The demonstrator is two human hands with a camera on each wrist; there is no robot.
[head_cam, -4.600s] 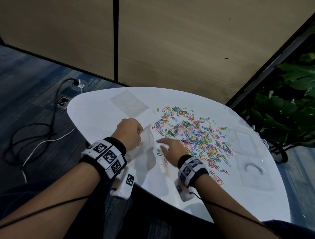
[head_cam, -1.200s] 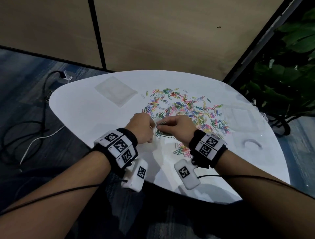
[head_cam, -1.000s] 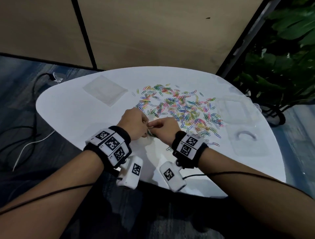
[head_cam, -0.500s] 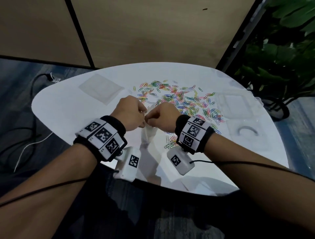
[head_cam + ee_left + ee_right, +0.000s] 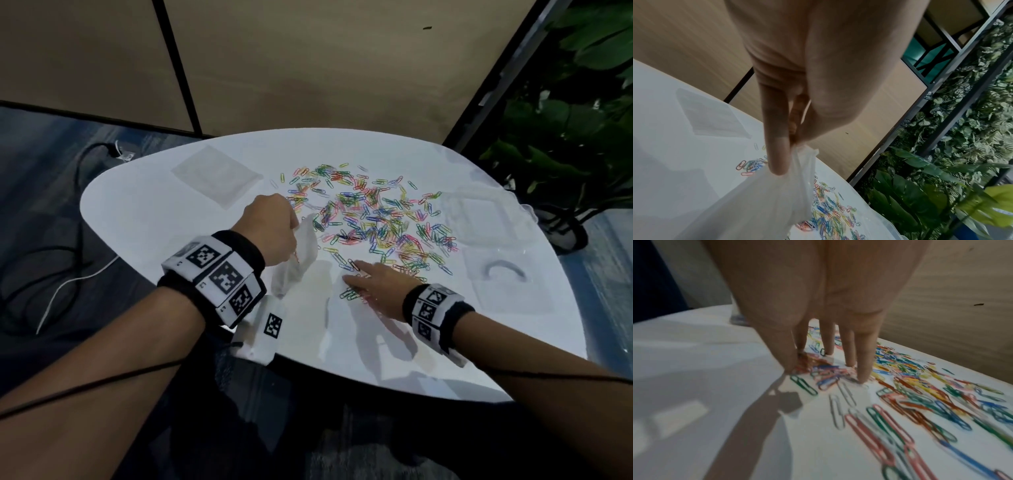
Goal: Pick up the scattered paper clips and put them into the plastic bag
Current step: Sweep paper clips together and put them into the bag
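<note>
Several coloured paper clips (image 5: 370,219) lie scattered over the middle of the white table (image 5: 154,219). My left hand (image 5: 270,233) pinches the top edge of a clear plastic bag (image 5: 298,260), which hangs down to the table; the left wrist view shows the bag (image 5: 764,203) held between thumb and fingers. My right hand (image 5: 373,284) lies low at the near edge of the pile, fingers straight and spread. In the right wrist view its fingertips (image 5: 863,378) press on a small heap of clips (image 5: 826,371).
A second flat clear bag (image 5: 215,174) lies at the table's back left. Clear plastic trays (image 5: 507,274) sit at the right edge. Potted plants (image 5: 565,144) stand beyond the right side. Cables (image 5: 68,274) run over the floor on the left.
My two hands were together at the bag's mouth half a second ago. The right hand has since moved right and down onto the clips, fingers spread. The left hand still holds the bag.
</note>
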